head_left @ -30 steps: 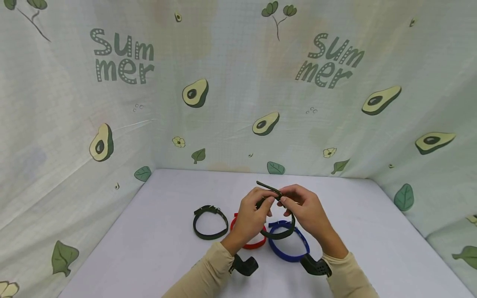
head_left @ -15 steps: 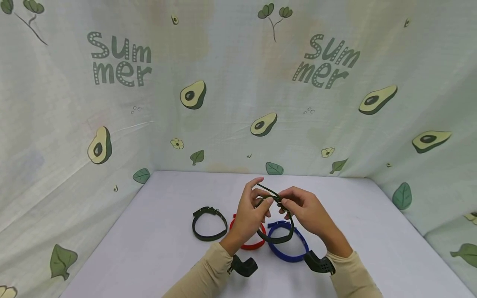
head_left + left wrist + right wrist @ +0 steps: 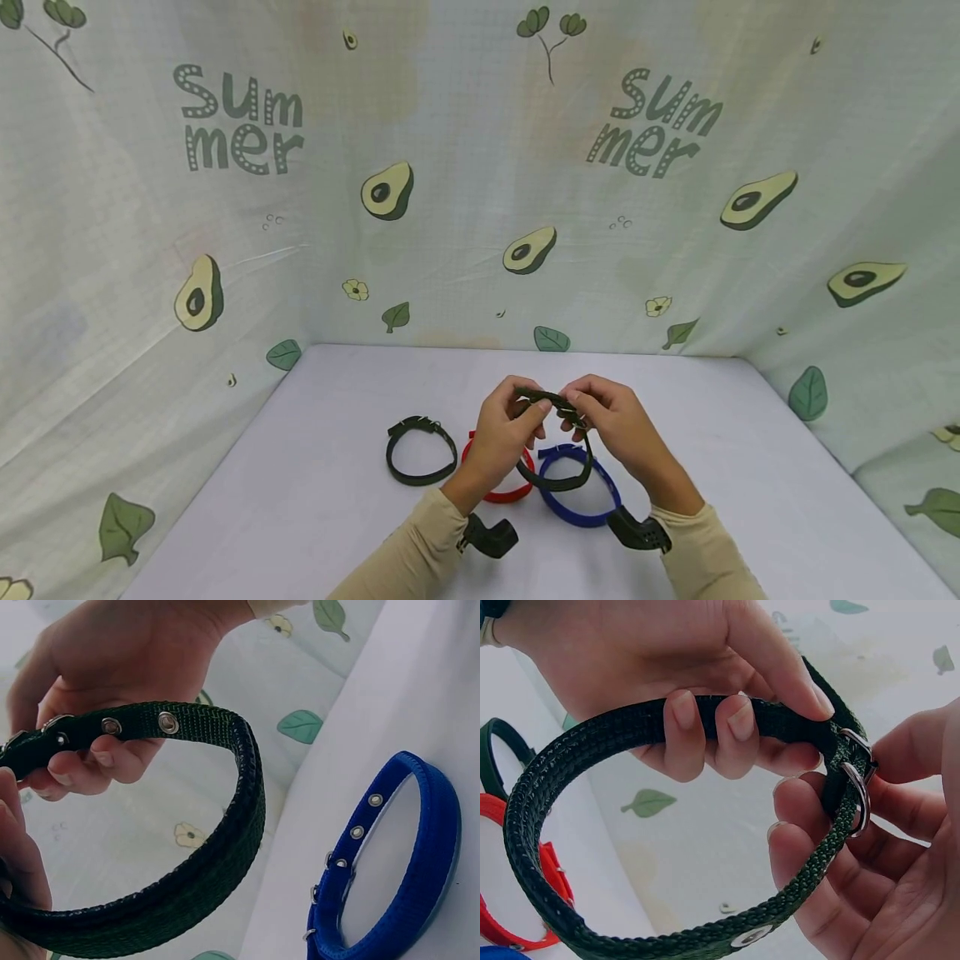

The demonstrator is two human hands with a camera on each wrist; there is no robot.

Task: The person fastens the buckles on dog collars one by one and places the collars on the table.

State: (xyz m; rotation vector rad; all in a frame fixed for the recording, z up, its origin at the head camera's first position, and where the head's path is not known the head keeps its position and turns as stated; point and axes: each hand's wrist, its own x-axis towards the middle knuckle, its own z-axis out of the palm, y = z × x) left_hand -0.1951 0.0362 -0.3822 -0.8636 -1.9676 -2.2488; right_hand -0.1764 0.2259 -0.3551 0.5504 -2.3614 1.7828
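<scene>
A dark green pet collar, with metal eyelets and a buckle, is held up as a closed loop above the table. My left hand grips its band, the thumb and fingers curled round it beside the buckle. The right hand pinches the collar at the buckle and D-ring. In the right wrist view the strap's end stands up past the left thumb and passes by the buckle. Whether the pin sits in an eyelet cannot be made out.
On the white table lie a second dark green collar at left, a red collar partly behind my left hand, and a blue collar below the held one. A patterned avocado cloth hangs round the back and sides.
The strap's free end, earlier sticking up to the left, now lies down along the band. My left index finger, raised half a second ago, has curled back onto the collar.
</scene>
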